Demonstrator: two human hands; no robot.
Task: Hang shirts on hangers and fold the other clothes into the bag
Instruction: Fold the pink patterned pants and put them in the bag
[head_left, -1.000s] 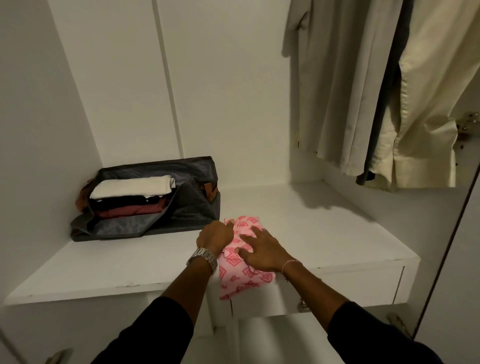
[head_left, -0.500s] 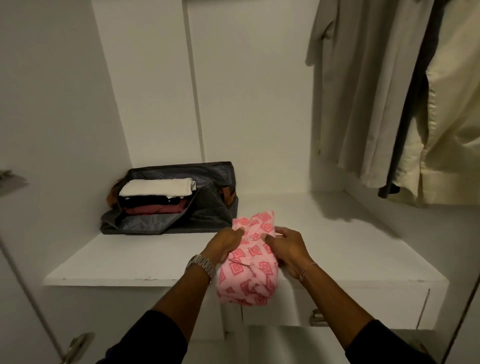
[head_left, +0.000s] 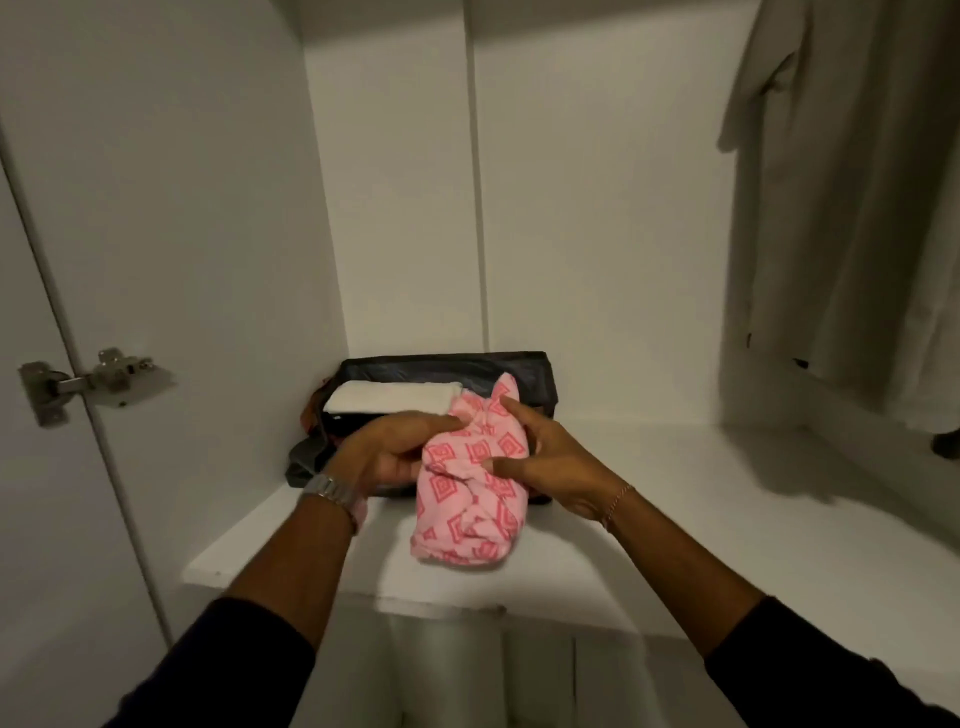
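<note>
Both hands, left hand (head_left: 387, 452) and right hand (head_left: 553, 460), grip a soft pink cloth (head_left: 470, 488) with a red diamond print, folded into a rounded bundle above the white shelf (head_left: 675, 545). Behind it stands an open dark bag (head_left: 447, 364), apparently fabric, holding a flat white folded garment (head_left: 395, 396). No legible writing.

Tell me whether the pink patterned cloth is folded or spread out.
Folded. The pink patterned cloth is a compact bundle, gripped by the left hand and right hand in front of the bag.
</note>
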